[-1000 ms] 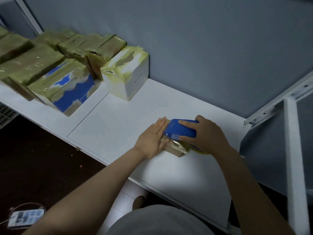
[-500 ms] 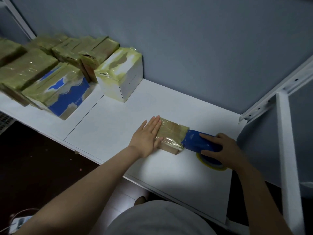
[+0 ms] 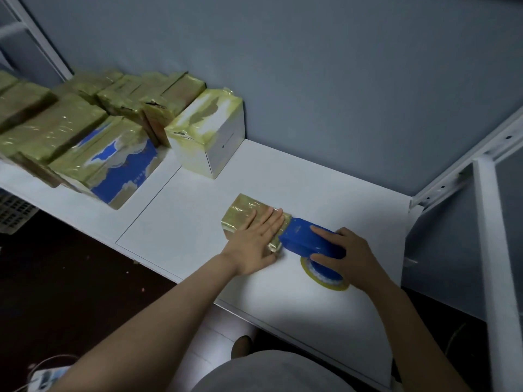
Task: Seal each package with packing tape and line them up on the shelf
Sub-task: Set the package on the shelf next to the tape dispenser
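A small package (image 3: 243, 212) wrapped in yellowish tape lies on the white shelf (image 3: 325, 193). My left hand (image 3: 256, 241) presses flat on its top, fingers together and pointing right. My right hand (image 3: 348, 257) grips a blue tape dispenser (image 3: 304, 240) whose front edge meets the package's right end. The yellow tape roll (image 3: 325, 275) sits under the dispenser, against the shelf.
Several taped packages (image 3: 85, 131) are packed together at the shelf's left, a white taped box (image 3: 209, 134) nearest. A grey wall stands behind. White shelf posts (image 3: 492, 264) rise on the right. Dark floor and a power strip (image 3: 48, 377) lie below left.
The right hand drew the dispenser off the package top to its right end. The left hand slid from the package's left side onto its top.
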